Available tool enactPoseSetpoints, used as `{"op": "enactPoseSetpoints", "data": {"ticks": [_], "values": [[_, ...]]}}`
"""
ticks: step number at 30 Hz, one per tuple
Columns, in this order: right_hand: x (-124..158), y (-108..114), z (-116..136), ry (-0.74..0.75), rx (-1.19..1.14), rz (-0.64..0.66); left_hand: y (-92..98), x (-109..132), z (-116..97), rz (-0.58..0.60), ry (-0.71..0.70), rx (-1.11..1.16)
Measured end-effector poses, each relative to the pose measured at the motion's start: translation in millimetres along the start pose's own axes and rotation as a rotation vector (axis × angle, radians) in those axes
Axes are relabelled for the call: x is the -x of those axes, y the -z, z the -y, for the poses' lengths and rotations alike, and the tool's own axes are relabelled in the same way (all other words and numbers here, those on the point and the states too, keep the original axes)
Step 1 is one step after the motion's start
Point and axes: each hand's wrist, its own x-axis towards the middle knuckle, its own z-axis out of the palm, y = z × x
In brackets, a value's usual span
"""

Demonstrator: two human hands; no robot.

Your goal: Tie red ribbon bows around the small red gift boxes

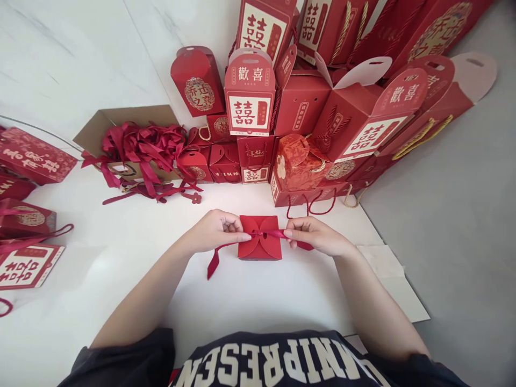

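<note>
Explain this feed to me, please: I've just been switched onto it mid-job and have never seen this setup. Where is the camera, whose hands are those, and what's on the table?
There is no machine here: a person works with two bare hands. The single camera sits on their head, looking forward and down, which is why the arms come in from the bottom edge. The left hand and right hand each pinch one side of a ribbon that runs across the top of a small red box on the white table. Behind it, a cardboard box holds loose ribbons, and gift boxes are piled at the back. More flat boxes lie at the left edge.
</note>
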Motion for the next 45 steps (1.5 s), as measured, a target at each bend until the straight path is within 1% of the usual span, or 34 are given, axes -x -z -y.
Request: {"op": "enactPoseSetpoints", "data": {"ticks": [4, 8, 12, 14, 19, 22, 24, 27, 31, 35, 37, 39, 40, 41, 45], "values": [[3, 5, 0, 0.025, 0.032, 0.002, 4.0, 0, -1, 0.013, -0.011, 0.027], [6, 11, 2, 0.021, 0.107, 0.022, 10.1, -1, -1, 0.085, -0.011, 0.025], [7, 16, 5, 0.08, 0.201, -0.016, 16.0, -2, 2, 0.151, 0.01, -0.002], [6, 16, 5, 0.095, 0.217, -0.005, 17.2, -3, 2, 0.173, 0.024, -0.029], [2, 5, 4, 0.054, 0.123, 0.071, 16.5, -3, 1, 0.24, 0.066, -0.051], [-3, -5, 2, 0.046, 0.079, 0.055, 17.0, -4, 1, 0.235, 0.065, -0.004], [-5, -7, -1, 0.057, 0.07, 0.032, 18.6, -5, 4, 0.24, 0.066, 0.031], [-7, -5, -4, 0.056, 0.07, 0.017, 21.8, -8, 12, 0.298, 0.088, 0.088], [-7, -2, -5, 0.045, 0.071, 0.03, 27.0, -11, 25, 0.366, 0.091, 0.154], [-8, -3, -6, 0.057, 0.08, 0.054, 35.0, -10, 32, 0.493, 0.069, 0.148], [-9, -4, -6, 0.053, 0.069, 0.058, 39.6, -9, 33, 0.563, 0.035, 0.113], [-9, -4, -7, 0.049, 0.052, 0.056, 43.2, -8, 33, 0.595, -0.067, 0.056], [-10, -4, -7, 0.049, 0.041, 0.053, 44.1, -8, 33, 0.576, -0.141, 0.029], [-10, -4, -8, 0.047, 0.03, 0.051, 44.2, -8, 33, 0.53, -0.215, 0.009], [-12, -4, -10, 0.061, 0.004, 0.031, 35.7, -11, 29, 0.266, -0.446, 0.051]]}}
